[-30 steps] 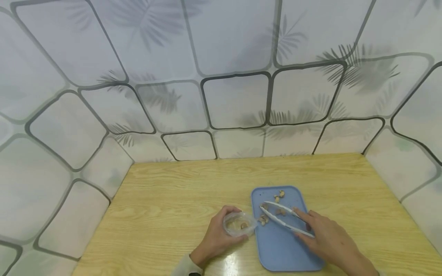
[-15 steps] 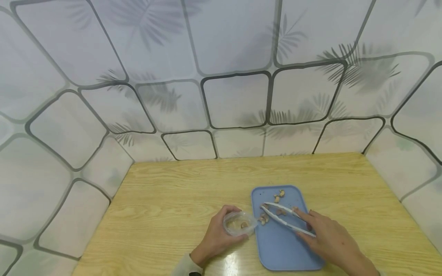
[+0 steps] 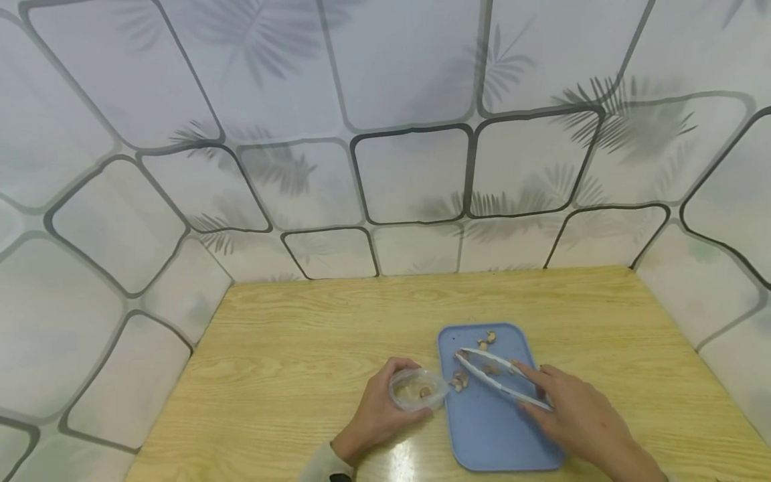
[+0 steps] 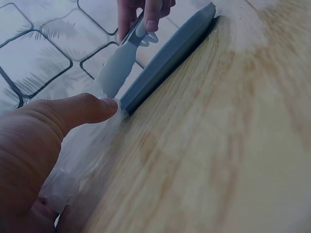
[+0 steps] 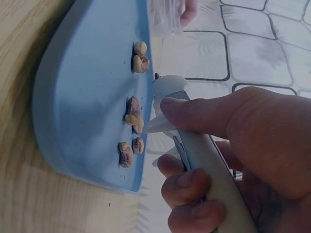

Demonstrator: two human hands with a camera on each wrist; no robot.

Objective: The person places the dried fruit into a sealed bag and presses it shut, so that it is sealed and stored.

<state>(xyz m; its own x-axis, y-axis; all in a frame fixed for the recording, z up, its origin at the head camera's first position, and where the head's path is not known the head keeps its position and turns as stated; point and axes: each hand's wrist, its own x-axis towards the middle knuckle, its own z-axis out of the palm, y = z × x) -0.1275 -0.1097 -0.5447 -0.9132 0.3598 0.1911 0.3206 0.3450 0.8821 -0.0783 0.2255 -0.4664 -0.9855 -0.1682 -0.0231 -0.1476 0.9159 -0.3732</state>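
My left hand [image 3: 382,405] holds a clear plastic bag [image 3: 405,402] by its rim beside the tray, its mouth spread and a brown nut showing inside. In the left wrist view the bag's crumpled plastic [image 4: 92,150] lies under the thumb. My right hand [image 3: 581,418] grips a pair of tongs [image 3: 496,385] with pale tips and metal arms. Their tips meet over the left part of the blue tray [image 3: 500,435], by a brown bit; whether they pinch it I cannot tell. Several cashew nuts [image 5: 126,154] in brown skins lie on the tray.
The tray stands on a wood-grain table [image 3: 301,341]. A patterned wall covering [image 3: 409,181] rises behind the table and along both sides. Small dark crumbs dot the tray's far end.
The tongs' tips have shifted slightly away from me and drawn a little closer together. My left hand and the bag have stayed in place.
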